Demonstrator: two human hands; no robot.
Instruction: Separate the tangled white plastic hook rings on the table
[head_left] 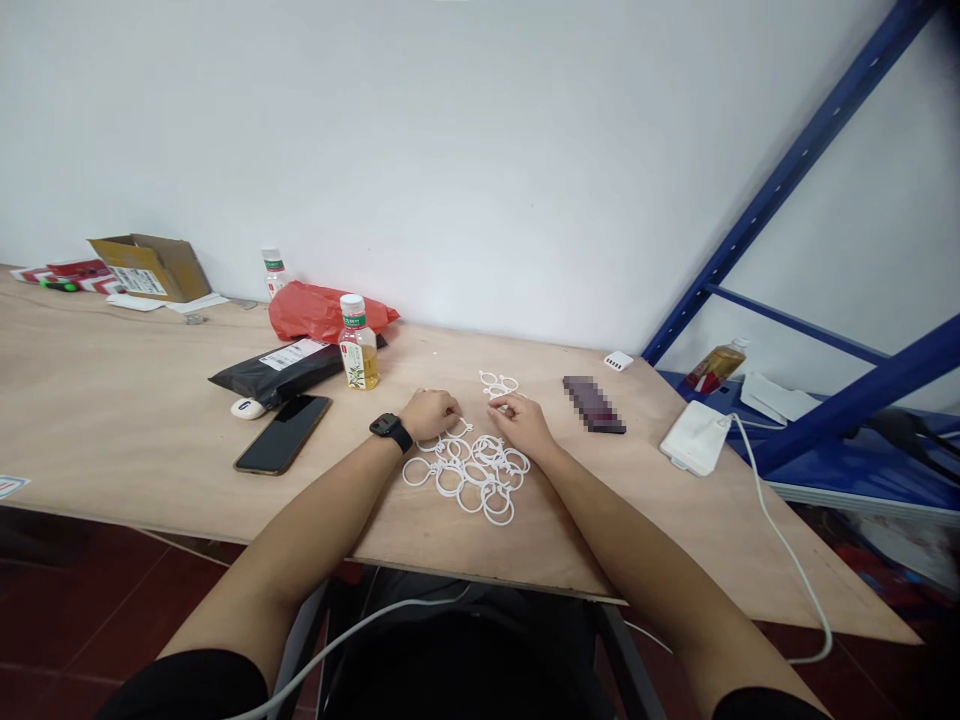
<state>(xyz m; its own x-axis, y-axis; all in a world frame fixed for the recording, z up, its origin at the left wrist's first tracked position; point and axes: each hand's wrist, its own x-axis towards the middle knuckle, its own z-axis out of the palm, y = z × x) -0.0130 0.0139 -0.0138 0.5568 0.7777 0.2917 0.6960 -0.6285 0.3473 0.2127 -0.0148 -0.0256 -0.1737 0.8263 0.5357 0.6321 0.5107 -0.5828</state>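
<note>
A loose pile of white plastic rings (471,476), each with a small clip-like tab, lies on the wooden table in front of me. My left hand (431,413), with a black watch at the wrist, is at the pile's upper left. Its fingers are curled closed on a white ring (460,429) that shows just below the fingertips. Across a small gap, my right hand (523,424) is closed with thumb and fingertips together; what lies between them is too small to make out. Beyond its fingertips sits a small group of white rings (499,381).
A black phone (283,434), a white oval object (247,408), a black parcel (277,372), a drink bottle (358,343) and a red bag (315,311) are left. Rightward are a blurred dark object (595,404), a white charger (696,437) with cable, and a blue rack (787,150).
</note>
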